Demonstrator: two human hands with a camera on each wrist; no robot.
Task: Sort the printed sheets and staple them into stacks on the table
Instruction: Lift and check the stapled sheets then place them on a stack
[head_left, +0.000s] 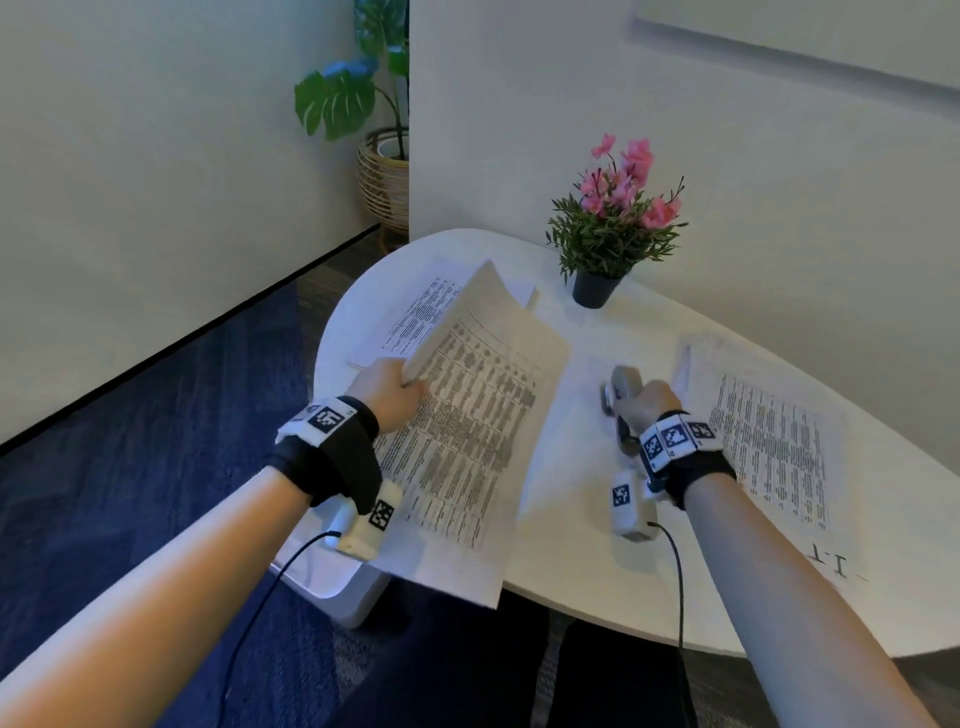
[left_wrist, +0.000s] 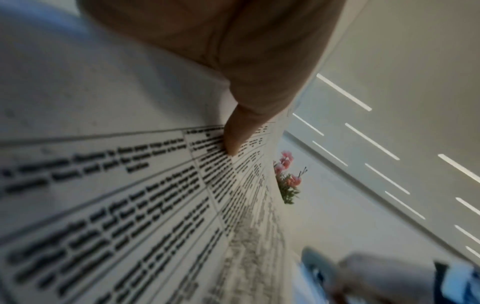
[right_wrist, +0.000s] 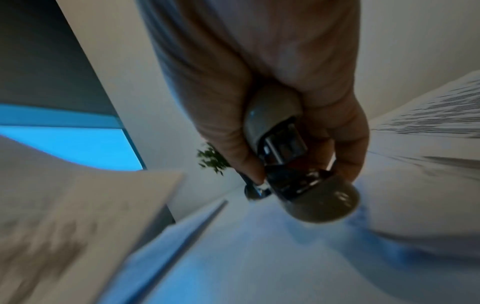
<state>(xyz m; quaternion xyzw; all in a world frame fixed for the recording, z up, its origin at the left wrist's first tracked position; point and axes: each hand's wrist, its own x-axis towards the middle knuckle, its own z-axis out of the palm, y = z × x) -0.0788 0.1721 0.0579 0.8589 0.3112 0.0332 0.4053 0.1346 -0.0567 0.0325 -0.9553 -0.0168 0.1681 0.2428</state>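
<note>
My left hand (head_left: 392, 387) pinches the left edge of a printed sheet set (head_left: 470, 426) and holds it tilted above the white table (head_left: 587, 332); its near corner overhangs the table's front edge. In the left wrist view the thumb (left_wrist: 233, 142) presses on the printed table of text (left_wrist: 130, 195). My right hand (head_left: 647, 402) grips a grey stapler (head_left: 621, 387) just above the table, to the right of the held sheets. The right wrist view shows the fingers curled round the stapler (right_wrist: 288, 148), metal mouth facing outward. Another printed stack (head_left: 415, 317) lies behind the held sheets, and one (head_left: 774, 447) lies at the right.
A potted plant with pink flowers (head_left: 613, 228) stands at the back of the table. A large green plant in a wicker pot (head_left: 382, 176) stands on the floor by the wall. Blue carpet (head_left: 156, 441) lies left of the table.
</note>
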